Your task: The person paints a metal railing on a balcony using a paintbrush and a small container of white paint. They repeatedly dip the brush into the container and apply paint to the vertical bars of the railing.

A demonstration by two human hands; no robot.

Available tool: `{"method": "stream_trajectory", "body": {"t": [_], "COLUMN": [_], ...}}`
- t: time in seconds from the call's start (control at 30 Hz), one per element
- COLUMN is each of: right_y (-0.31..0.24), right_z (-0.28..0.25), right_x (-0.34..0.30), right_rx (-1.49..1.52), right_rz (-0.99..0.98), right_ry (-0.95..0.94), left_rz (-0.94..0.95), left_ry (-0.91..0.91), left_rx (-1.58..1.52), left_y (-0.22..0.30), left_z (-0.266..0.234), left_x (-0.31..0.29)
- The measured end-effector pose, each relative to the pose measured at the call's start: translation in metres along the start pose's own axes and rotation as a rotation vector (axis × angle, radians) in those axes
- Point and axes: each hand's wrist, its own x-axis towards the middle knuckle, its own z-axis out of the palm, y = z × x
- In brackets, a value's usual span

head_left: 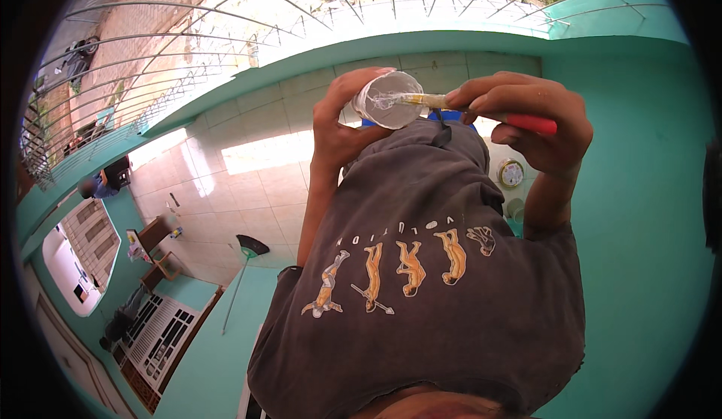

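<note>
My left hand (338, 111) is wrapped round a whitish cup-like container (402, 116), tilted so that its round, pale grey inside shows. Thin white strands or streaks appear inside it; I cannot tell whether they are bristles or marks. In my right hand (526, 111), the fingers are closed on a slim brush-like tool (535, 124) with a red handle end and a yellowish, stained front part. The tool's tip reaches over the container's rim into its mouth. Both hands are raised in front of my dark printed shirt (421, 329).
On the tiled floor (263, 208) near my right arm stands a round tin (511, 172), with a clear glass-like vessel (515, 208) beside it. A broom (252, 246) leans at the left. Metal railing bars (188, 36) rise beyond a green ledge (466, 41). Another person (105, 184) is at far left.
</note>
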Motion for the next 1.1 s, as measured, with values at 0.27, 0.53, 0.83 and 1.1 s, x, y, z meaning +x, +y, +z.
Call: {"method": "stream_trajectory", "body": {"t": [0.27, 0.53, 0.83, 1.1], "right_y": [-0.006, -0.009, -0.004, -0.003], "right_z": [0.020, 0.018, 0.023, 0.024], "right_x": [0.022, 0.036, 0.044, 0.048], "right_rx": [-0.300, -0.425, -0.434, -0.431], "right_rz": [-0.037, -0.064, -0.059, 0.005], "right_ry": [-0.088, -0.215, -0.232, -0.260], "left_rz": [-0.044, 0.040, 0.117, 0.005], "left_ry": [0.016, -0.038, -0.025, 0.012], "left_rx": [-0.105, 0.053, 0.060, 0.015], "left_y": [0.014, 0.018, 0.016, 0.026], "left_z": [0.006, 0.000, 0.000, 0.002], "left_x": [0.001, 0.001, 0.006, 0.007]}}
